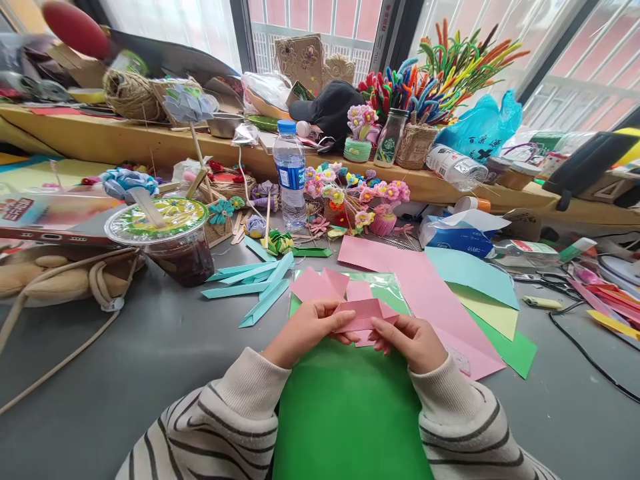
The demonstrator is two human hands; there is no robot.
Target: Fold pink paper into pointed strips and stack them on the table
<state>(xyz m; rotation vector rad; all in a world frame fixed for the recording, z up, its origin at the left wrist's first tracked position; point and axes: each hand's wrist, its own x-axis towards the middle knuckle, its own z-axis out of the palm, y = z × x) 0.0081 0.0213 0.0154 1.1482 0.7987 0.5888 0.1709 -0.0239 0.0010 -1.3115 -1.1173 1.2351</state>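
Both hands, left hand [307, 327] and right hand [410, 340], grip pink paper [361, 315]; teal strips [260, 283] nearby.

Figure: the person's arms as seen from above. Both forearms were covered by a cream knitted jumper with thin dark horizontal stripes and ribbed plain cuffs. The left hand [305, 330] and right hand [411, 341] were bare, without rings or gloves.

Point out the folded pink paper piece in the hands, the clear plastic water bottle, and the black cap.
Folded pink paper piece [361, 315]: head view, on its flat front face.
Clear plastic water bottle [290, 175]: head view, on the blue label.
Black cap [331, 107]: head view, on the crown.
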